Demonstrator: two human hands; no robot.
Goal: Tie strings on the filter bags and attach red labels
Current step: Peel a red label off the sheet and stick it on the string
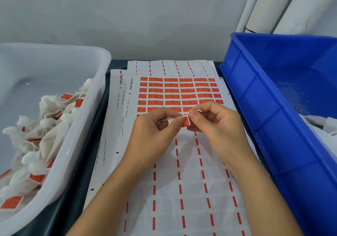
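Pinching a thin white string [171, 119] between thumb and forefinger, my left hand [155, 126] is curled tight; my right hand [215, 121] curls too, pinching a red label [186, 121] folded onto that string. Both hover over the label sheet [175, 93]. Finished filter bags [36, 141] fill the white tub [87, 126] at left.

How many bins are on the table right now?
2: a white bin on the left holding labelled filter bags, and a blue bin on the right. Others may sit outside the view.
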